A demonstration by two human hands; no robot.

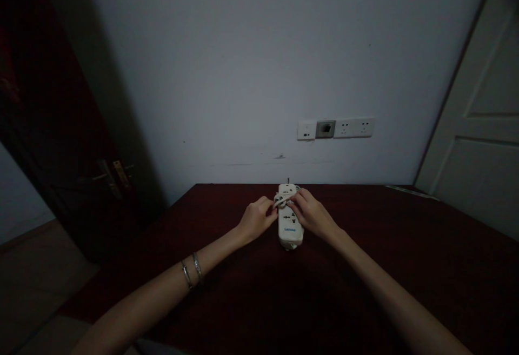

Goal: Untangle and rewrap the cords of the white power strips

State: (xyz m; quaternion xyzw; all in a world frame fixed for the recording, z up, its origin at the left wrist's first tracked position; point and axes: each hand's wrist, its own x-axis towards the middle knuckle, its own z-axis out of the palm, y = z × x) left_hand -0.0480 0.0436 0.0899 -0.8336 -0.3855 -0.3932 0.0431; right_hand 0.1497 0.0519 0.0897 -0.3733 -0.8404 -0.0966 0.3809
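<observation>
I have the power strip [290, 232] lying lengthwise on the dark red table [365, 279], its far end close to the table's back edge, where the wall [243, 74] rises; whether it touches the wall I cannot tell. Its blue lettering reads upside down from my side. A white cord [285, 200] crosses over the far half of the strip. My left hand [258, 219] pinches the cord just beside the strip's left edge, fingertips drawn narrow; my right hand [313, 213] grips it at the opposite edge, thumb and fingers closed around it. Between the hands I have only about the strip's width. Outward of each wrist there is broad tabletop to swing over, more on the right; on the left the table edge slants toward me, with the dark door [52, 128] beyond. The wall sockets [352, 127] sit above and right of the strip, well apart from my fingers. The pale door [482, 112] bounds the right side. Two bracelets [192, 271] circle my left forearm.
</observation>
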